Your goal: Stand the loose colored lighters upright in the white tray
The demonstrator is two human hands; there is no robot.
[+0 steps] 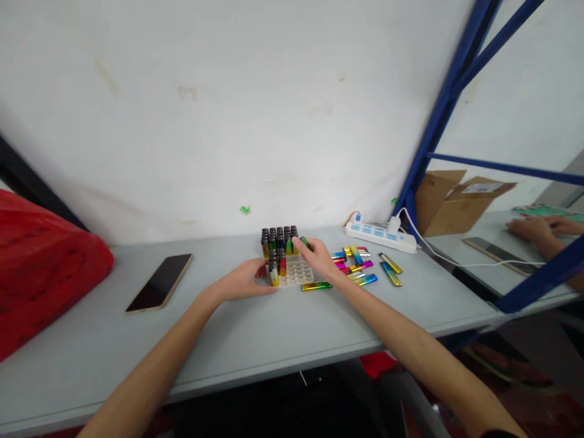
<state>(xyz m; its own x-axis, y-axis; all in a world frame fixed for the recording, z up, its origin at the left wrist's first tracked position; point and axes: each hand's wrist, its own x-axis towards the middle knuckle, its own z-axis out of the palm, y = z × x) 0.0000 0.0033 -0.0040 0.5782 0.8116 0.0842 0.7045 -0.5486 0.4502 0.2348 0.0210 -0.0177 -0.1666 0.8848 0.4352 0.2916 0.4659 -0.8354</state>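
The right hand (pixel 317 255) is pinched narrow on a green lighter (pixel 306 243), most of it covered by the fingers; its lower end cannot be made out; that hand also hides part of the tray (pixel 297 274) and of the loose lighters (pixel 361 266) to its right; the left hand (pixel 246 280) is wide, thumb and fingers parted about the tray's left front corner, fingertips partly behind standing lighters (pixel 274 274); whether it presses on the tray cannot be told; the red bag (pixel 41 261) is cut off at the left edge; the tray lies on the grey table (pixel 237 340), near the wall (pixel 274 121); it is pale, with rounded holes showing at front right; dark-topped lighters, their bodies coloured and shiny, stand upright along its rear and left.
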